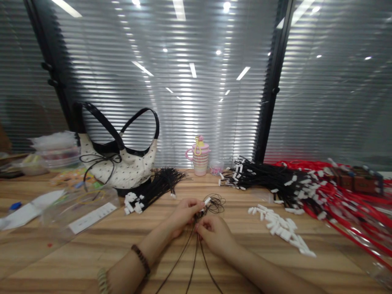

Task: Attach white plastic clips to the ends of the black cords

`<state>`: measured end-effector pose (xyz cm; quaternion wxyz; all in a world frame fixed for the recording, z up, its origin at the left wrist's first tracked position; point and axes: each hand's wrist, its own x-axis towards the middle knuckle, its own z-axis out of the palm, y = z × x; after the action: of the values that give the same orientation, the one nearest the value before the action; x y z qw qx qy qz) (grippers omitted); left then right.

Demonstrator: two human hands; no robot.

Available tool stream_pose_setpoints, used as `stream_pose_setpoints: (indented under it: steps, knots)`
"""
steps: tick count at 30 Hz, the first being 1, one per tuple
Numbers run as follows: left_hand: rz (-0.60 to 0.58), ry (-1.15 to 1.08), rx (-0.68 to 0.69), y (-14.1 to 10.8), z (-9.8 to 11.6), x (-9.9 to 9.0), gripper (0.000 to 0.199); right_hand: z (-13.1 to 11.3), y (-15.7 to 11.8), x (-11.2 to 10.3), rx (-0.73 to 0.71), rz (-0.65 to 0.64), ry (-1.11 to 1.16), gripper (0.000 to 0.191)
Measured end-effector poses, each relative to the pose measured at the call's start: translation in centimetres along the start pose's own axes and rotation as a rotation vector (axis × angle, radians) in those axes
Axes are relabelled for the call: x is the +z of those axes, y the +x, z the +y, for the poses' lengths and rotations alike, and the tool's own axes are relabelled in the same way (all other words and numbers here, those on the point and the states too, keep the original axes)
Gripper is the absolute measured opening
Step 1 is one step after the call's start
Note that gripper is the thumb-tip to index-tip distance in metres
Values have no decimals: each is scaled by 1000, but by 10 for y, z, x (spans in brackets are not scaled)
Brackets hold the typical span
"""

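In the middle of the table a small bunch of thin black cords [216, 203] lies looped, with a white plastic clip [207, 201] at its near side. My left hand [185, 213] is closed, thumb and forefinger pinching the cords beside the clip. Just to the right, my right hand [214, 232] is closed too, its fingertips pinched on the cords a little nearer to me. Several cord ends run from between my hands toward the table's front edge. The exact spot of each grip is partly hidden by my fingers.
White plastic pieces [280, 227] lie loose at right. Behind them are black cord bundles [260, 175] and red cords [352, 204]. A pink-lidded cup [201, 161] stands at the back. A spotted handbag [122, 167], a black cord bundle [162, 183] and a plastic bag [58, 218] are left.
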<state>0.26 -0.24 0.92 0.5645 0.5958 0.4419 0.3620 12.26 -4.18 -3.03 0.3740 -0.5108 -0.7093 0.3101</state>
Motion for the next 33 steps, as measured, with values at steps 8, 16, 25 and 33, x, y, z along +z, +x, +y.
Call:
stream_pose_setpoints:
  steps: [8, 16, 25, 33]
  knots:
    - [-7, -62, -13, 1, -2, -2, 32, 3, 0, -2, -16, -27, 161, 22]
    - [-22, -108, -41, 1, 0, -4, 36, -13, -3, -13, 123, -31, 380, 6]
    - [-44, -167, -36, 2, 0, -6, 39, -27, -9, -31, 118, -137, 464, 12]
    - [-84, -177, -33, 2, 1, -7, 39, -31, -8, -33, 156, -95, 540, 9]
